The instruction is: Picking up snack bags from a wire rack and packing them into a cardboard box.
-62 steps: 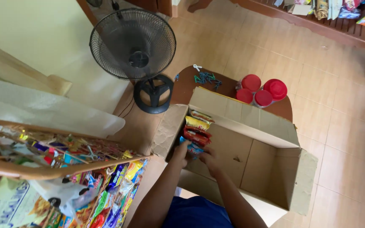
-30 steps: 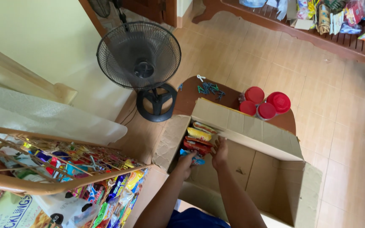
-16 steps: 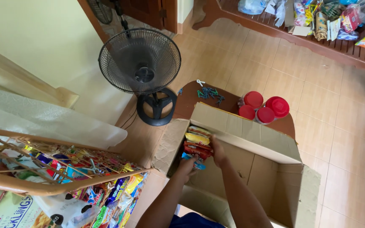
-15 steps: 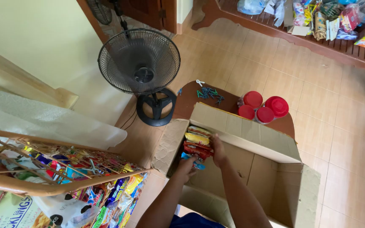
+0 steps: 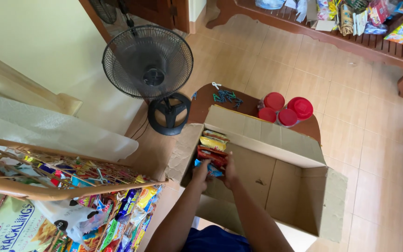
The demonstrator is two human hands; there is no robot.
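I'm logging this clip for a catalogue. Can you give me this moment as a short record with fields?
Setting: tiled floor, open cardboard box on a dark wooden table
Left hand: in the box, on the snack packets
Right hand: beside them, touching
Nearby: standing fan, red lids, clothes pegs

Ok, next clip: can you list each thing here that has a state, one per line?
Cardboard box: open, flaps up, mostly empty.
Snack packets: stacked in the box's left corner.
Left hand: in the box, on the packets.
Right hand: in the box, touching the packets.
Standing fan: blades look still, tilted upward.
Red-lidded jars: lids on.
Clothespins: scattered loose on the small table.
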